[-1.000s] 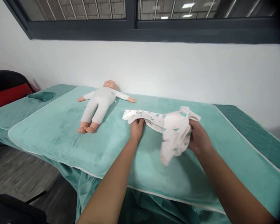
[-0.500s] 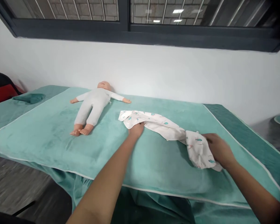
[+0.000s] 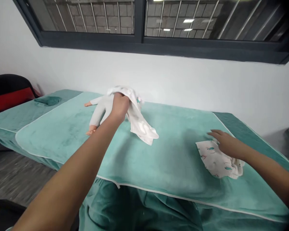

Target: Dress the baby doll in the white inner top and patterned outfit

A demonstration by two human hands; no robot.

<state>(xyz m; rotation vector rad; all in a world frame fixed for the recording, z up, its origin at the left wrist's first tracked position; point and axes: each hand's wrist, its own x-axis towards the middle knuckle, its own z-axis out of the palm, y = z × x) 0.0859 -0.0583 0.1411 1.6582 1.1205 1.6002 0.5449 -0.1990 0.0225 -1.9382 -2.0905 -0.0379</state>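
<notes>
My left hand (image 3: 120, 105) is closed on a white baby garment (image 3: 141, 126) with a small print, which is lifted and hangs down to the right. Behind it lies a baby doll (image 3: 99, 113) in pale clothing, on its back; the garment and my hand hide its head and much of its body. On the right, my right hand (image 3: 227, 145) is open, fingers stretched out, over a second white printed baby garment (image 3: 216, 162) bunched on the green cover. Whether the palm touches that cloth I cannot tell.
A green velvety cover (image 3: 168, 154) with white piping spreads over the bed. A white wall (image 3: 173, 81) and dark-framed window (image 3: 207, 49) stand behind it. A black and red object (image 3: 13, 94) sits at the far left, and a folded green piece (image 3: 47, 100) lies near it.
My left hand has lifted one garment away from the other and carried it left, in front of the doll. My right hand has let go of the second garment, which now lies apart.
</notes>
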